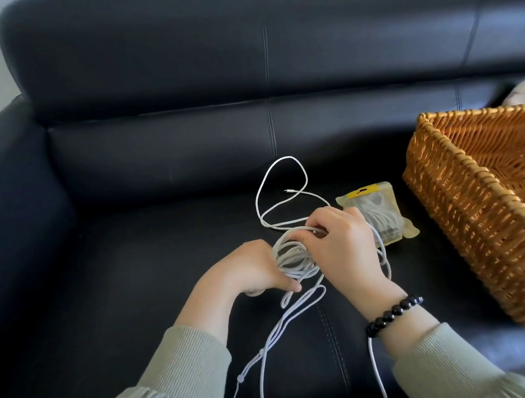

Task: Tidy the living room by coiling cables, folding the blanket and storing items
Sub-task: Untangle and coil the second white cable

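While the left hand gripped a bundle of white cable on the black sofa, the right hand curled its fingers over the top loops. Just right of it lay a yellow pouch with a coiled cable inside, then a woven basket.

You're in a home living room. There's a dark leather sofa before you. A wicker basket sits on its seat.

One white cable, half coiled: loops bunched between left grip and right grip, slack loop beyond, tails running nearer. A bagged cable lies flat just right of right grip.
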Motion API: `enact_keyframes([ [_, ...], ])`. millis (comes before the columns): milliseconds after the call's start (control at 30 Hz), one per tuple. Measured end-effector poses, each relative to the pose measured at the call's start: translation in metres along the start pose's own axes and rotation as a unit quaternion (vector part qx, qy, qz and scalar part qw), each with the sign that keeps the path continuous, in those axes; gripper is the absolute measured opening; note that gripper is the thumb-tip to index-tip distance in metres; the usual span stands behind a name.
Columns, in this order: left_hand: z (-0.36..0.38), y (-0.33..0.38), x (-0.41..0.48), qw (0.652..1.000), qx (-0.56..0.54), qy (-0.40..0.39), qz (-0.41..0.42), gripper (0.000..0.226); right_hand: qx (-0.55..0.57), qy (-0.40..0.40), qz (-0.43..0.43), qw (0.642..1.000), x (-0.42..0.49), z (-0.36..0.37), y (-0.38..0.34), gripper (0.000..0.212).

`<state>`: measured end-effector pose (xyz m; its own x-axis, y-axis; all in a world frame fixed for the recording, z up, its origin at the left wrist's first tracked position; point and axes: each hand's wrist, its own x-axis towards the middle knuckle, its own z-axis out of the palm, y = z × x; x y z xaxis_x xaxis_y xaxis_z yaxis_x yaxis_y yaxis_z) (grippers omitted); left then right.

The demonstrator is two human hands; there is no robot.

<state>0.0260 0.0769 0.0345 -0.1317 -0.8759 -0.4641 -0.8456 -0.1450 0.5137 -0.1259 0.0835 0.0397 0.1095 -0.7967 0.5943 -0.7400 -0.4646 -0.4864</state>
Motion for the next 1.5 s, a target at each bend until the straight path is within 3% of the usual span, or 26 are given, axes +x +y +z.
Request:
enact_keyframes([
  [200,-0.004,0.001,-0.005,0.999,-0.042,0.001,0.011,0.016,-0.030,-0.035,0.002,0.999,0.004,0.004,0.013,0.029],
  [367,-0.006,0.002,-0.008,0.995,-0.088,0.016,0.041,0.030,-0.034,-0.042,-0.004,0.999,0.006,0.004,0.021,0.021],
  [633,-0.012,0.000,-0.015,0.976,-0.205,-0.010,0.071,0.021,-0.071,-0.061,-0.001,0.996,0.009,0.000,0.031,0.005],
  [800,-0.015,-0.003,-0.015,0.969,-0.235,0.011,0.077,0.024,-0.091,-0.077,0.036,0.992,0.010,-0.003,0.027,0.038],
  [967,-0.017,-0.003,-0.016,0.955,-0.276,0.019,0.109,0.024,-0.126,-0.066,0.055,0.988,0.013,-0.007,0.021,0.034],
  [1267,-0.018,-0.002,-0.016,0.900,-0.412,0.042,0.133,0.028,-0.131,-0.084,-0.033,0.987,0.009,0.002,0.027,0.023],
  [1500,-0.017,0.000,-0.012,0.852,-0.503,0.111,0.098,0.031,-0.086,-0.160,0.020,0.983,0.010,-0.003,0.022,0.015],
])
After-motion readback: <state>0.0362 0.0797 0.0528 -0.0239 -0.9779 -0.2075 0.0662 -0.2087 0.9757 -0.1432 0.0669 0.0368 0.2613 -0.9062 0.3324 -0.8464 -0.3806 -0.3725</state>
